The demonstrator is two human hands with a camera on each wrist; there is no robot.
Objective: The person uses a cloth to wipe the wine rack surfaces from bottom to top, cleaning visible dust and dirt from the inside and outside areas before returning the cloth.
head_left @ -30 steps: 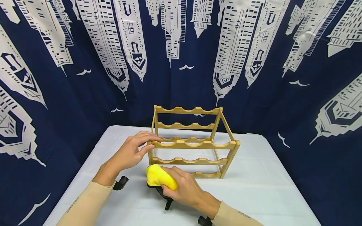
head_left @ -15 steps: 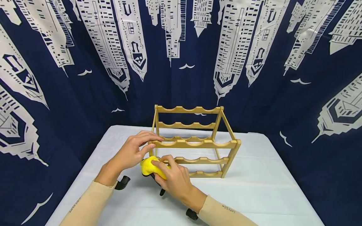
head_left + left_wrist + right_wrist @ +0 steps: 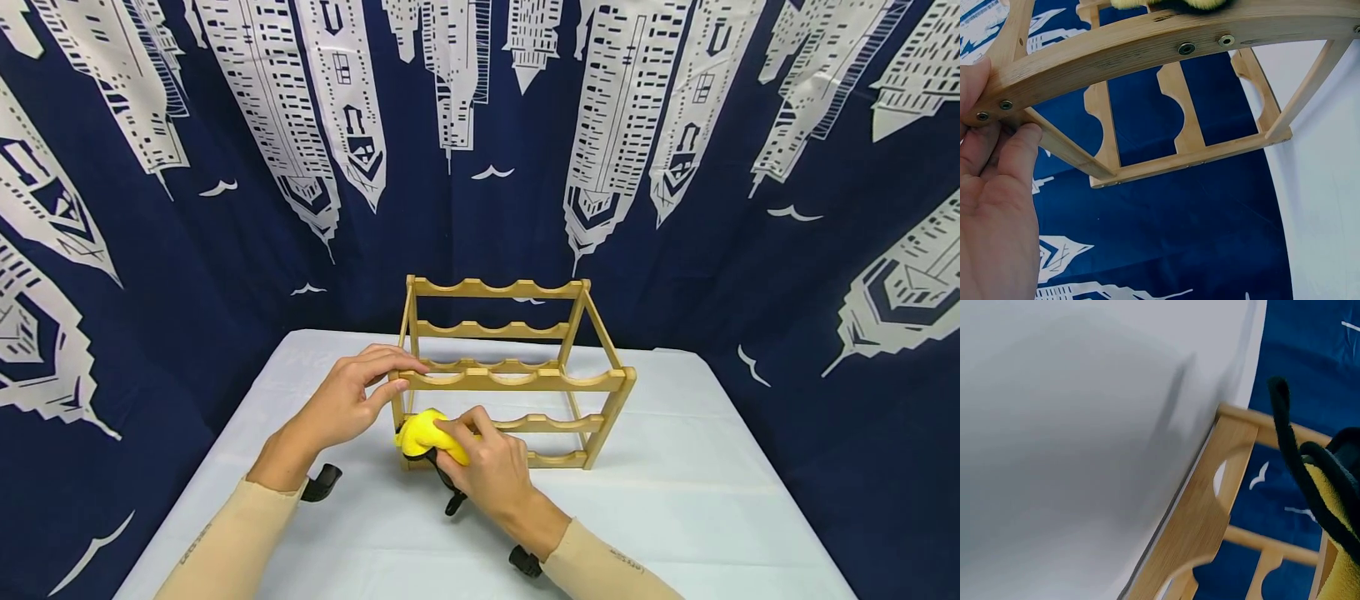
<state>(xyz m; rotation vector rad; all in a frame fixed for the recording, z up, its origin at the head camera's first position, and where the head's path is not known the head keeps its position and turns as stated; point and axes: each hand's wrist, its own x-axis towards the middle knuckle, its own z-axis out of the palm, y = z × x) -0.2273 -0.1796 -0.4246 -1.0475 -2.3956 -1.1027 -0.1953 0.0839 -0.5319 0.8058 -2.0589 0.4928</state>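
Left hand [image 3: 341, 404] grips wooden rack [image 3: 480, 381] at its front-left top corner; right hand [image 3: 495, 467] pinches yellow cloth [image 3: 424, 431] at rack's lower front left. Rack stands on white-covered counter [image 3: 675, 517]; navy skyline-print curtain [image 3: 450, 225] behind rack.

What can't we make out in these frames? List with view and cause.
- Head: part of the wooden rack, low on its front, behind the yellow cloth and right hand.
- Head: sleeve lettering, too small to read.
- Left wrist: part of the left hand, cut by left edge; most of the cloth, by top edge.
- Right wrist: right hand, out of frame.
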